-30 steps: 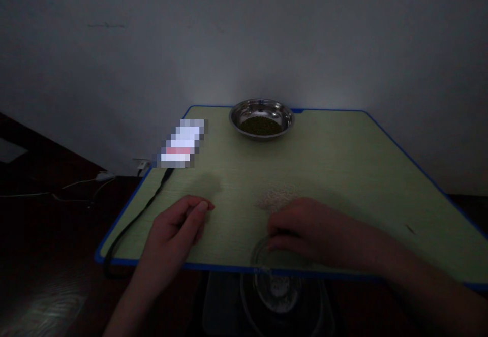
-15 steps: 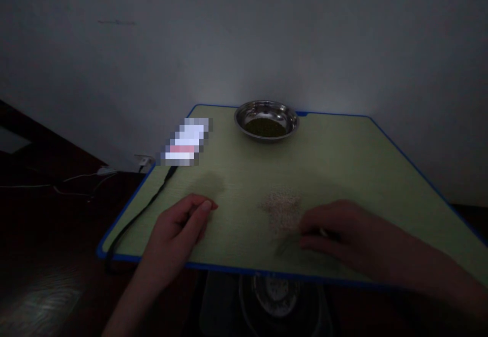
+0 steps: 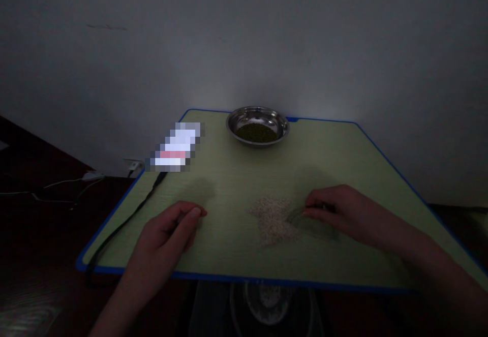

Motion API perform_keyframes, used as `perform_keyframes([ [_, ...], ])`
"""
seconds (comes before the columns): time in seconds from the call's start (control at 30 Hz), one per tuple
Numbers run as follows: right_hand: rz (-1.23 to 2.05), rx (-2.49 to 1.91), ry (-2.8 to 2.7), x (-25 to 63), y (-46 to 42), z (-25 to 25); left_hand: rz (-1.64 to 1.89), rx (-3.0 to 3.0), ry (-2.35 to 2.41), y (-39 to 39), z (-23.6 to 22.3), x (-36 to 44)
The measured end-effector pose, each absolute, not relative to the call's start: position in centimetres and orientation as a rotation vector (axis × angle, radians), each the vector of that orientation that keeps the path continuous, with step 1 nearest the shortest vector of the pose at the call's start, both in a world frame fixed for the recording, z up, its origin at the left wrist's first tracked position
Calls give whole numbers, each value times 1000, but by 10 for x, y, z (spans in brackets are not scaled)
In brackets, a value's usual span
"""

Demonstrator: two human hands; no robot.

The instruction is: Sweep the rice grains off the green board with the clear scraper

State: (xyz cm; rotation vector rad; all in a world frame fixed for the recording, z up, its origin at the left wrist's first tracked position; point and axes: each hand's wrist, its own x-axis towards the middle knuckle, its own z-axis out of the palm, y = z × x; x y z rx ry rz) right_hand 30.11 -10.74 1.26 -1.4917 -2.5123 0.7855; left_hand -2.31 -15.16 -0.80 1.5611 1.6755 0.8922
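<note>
A heap of pale grains (image 3: 275, 221) lies on the light green table (image 3: 236, 255), between my two hands. Just right of it, my right hand (image 3: 330, 206) is closed in a pinch on a see-through, curved dish-like thing (image 3: 314, 226), whose near edge touches the grains. Its exact kind is too faint to tell. On the left side of the table, my left hand (image 3: 171, 230) is closed, thumb pressed against the curled fingers; whether anything is between them is hidden. At the back stands a shiny metal bowl (image 3: 280, 136) with small green grains (image 3: 256, 132) in it.
A lit, blurred-out phone-like screen (image 3: 177, 144) lies at the table's left edge, with a black cable (image 3: 125, 227) running toward the front corner. Behind the table rises a grey wall (image 3: 267, 47). A dark round object (image 3: 269, 304) stands below the front edge.
My right hand has moved back, away from the table's front edge, with the see-through thing, uncovering more of the grain heap. My left hand keeps its closed pose. The view has shifted slightly.
</note>
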Motion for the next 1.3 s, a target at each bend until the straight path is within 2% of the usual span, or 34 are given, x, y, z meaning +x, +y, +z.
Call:
perform_keyframes([
  [0.57,447,-1219,-2763,231,-94,23,872,1547,1694,-150,-5,-20],
  [1.3,688,-1032,-2800,231,-110,22,876,1551,1684,-151,1,-17],
])
